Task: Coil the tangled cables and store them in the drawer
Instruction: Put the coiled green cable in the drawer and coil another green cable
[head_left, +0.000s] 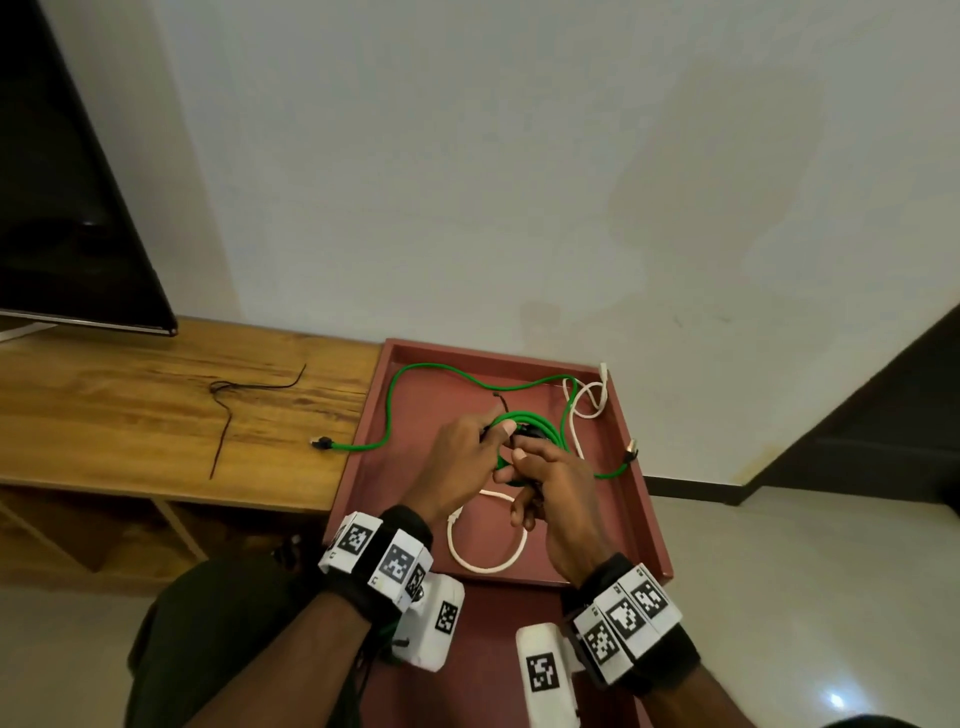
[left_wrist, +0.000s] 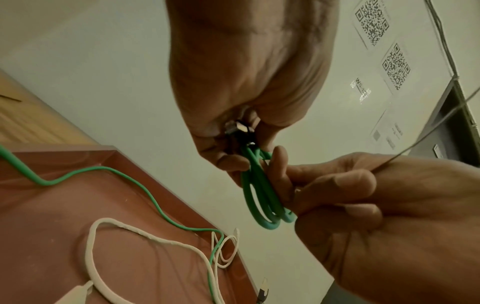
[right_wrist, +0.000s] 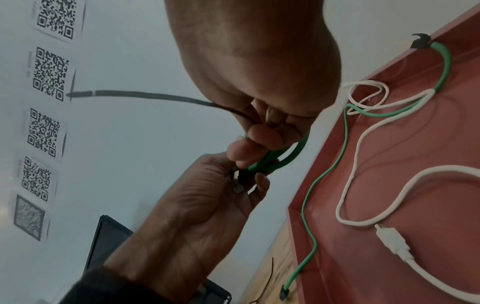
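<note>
Above the red drawer (head_left: 587, 519), both hands hold a small coil of green cable (head_left: 524, 418). My left hand (head_left: 496, 431) pinches the coil (left_wrist: 262, 195) at its plug end (left_wrist: 236, 129). My right hand (head_left: 519, 467) grips the loops (right_wrist: 280, 160) and also holds a thin black tie (right_wrist: 155, 96) between its fingers. A loose green cable (head_left: 389, 410) runs from the desk across the drawer floor. A white cable (head_left: 488, 566) lies tangled with it (right_wrist: 350, 185).
The drawer stands pulled out beside a wooden desk (head_left: 130, 415). A thin black string (head_left: 228, 410) lies on the desk, and a dark screen (head_left: 67, 208) stands at its far left. Sheets of printed codes (right_wrist: 49, 74) hang on the white wall behind.
</note>
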